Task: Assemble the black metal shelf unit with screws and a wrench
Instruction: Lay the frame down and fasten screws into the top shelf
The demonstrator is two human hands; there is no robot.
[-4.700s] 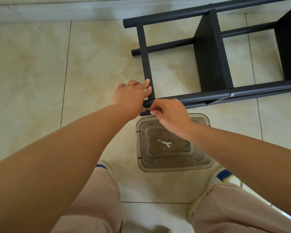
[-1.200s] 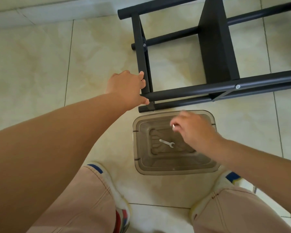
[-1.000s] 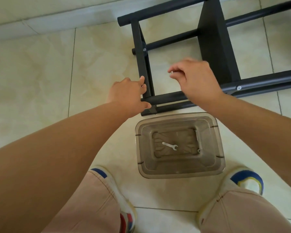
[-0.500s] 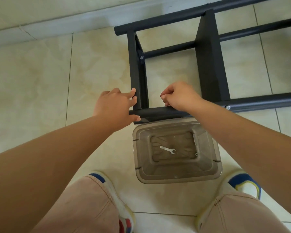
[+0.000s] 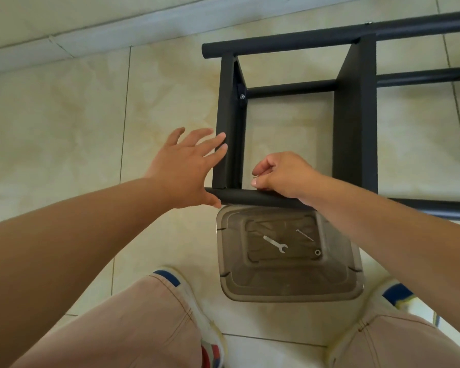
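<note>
The black metal shelf unit [image 5: 355, 123] lies on its side on the tiled floor. My left hand [image 5: 190, 166] is spread open, fingertips against the end shelf panel [image 5: 227, 123], thumb on the near black tube [image 5: 250, 195]. My right hand [image 5: 282, 173] hovers just above that tube and pinches a small silvery screw [image 5: 255, 177] between thumb and fingers. A clear plastic box [image 5: 290, 288] below the tube holds a small flat wrench [image 5: 275, 243], a long screw [image 5: 304, 234] and a washer [image 5: 317, 252].
My two knees and shoes frame the box at the bottom of the view. A wall skirting runs along the top left. Bare beige tiles spread to the left of the shelf. A fitted screw [image 5: 241, 96] shows at the far corner bracket.
My right hand took a screw from the box and carried it up to the near tube's corner. My left hand loosened from gripping the corner to lying spread against the end panel.
</note>
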